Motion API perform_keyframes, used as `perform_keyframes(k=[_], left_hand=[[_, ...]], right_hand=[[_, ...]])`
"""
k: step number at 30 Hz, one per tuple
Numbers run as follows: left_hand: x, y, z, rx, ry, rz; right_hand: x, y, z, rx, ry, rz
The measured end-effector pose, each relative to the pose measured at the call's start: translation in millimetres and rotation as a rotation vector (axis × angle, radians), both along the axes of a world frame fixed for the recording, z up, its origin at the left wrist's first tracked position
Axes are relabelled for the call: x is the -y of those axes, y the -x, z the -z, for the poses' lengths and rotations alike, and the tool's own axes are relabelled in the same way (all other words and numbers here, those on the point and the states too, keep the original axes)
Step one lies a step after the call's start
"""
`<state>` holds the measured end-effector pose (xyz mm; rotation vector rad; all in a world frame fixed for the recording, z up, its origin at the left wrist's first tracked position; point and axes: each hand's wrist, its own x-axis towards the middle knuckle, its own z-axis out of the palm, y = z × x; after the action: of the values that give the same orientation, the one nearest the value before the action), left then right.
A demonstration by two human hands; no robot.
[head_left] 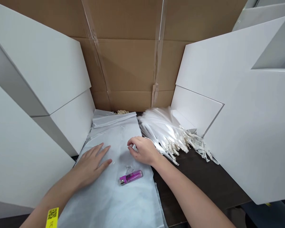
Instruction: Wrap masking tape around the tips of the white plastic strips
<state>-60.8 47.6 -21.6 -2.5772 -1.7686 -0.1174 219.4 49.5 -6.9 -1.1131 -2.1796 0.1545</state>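
My left hand (91, 166) lies flat with its fingers spread on the left part of a pale, thin fabric stack (109, 199). Above the middle of that fabric, my right hand (143, 150) is closed, thumb and index finger pinched together. A small whitish bit shows at the fingertips, too little to name. A purple lighter (131, 177) rests on the fabric just below my right hand. Beside the lighter is a small clear scrap (129, 169). Right of the fabric lies a heap of translucent white strips (166, 129) with cream-coloured ends.
White panels stand on the left (45, 60) and the right (247, 126). A taped cardboard wall (128, 63) closes off the back. Dark tabletop (199, 177) shows at the right. A beige bundle (122, 112) sits behind the fabric.
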Motion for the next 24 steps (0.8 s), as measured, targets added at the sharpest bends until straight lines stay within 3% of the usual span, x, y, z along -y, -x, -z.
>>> perform_keyframes(k=[4,8,17,24], left_hand=[[15.9,-3.5,17.8,0.015,-0.025,0.009],[18.7,-6.8,18.8,0.032,-0.041,0.001],[17.4,-4.0,27.8,0.047,-0.093,0.023],[19.8,-5.6,29.0,0.065,-0.107,0.027]], right_hand=[[0.5,4.4,1.9,0.087,0.003,-0.047],[1.7,7.7,2.0,0.118,-0.011,-0.084],[10.5,4.6,-11.6,0.104,-0.091,0.017],[8.2,2.3,-8.5,0.109,-0.064,-0.002]])
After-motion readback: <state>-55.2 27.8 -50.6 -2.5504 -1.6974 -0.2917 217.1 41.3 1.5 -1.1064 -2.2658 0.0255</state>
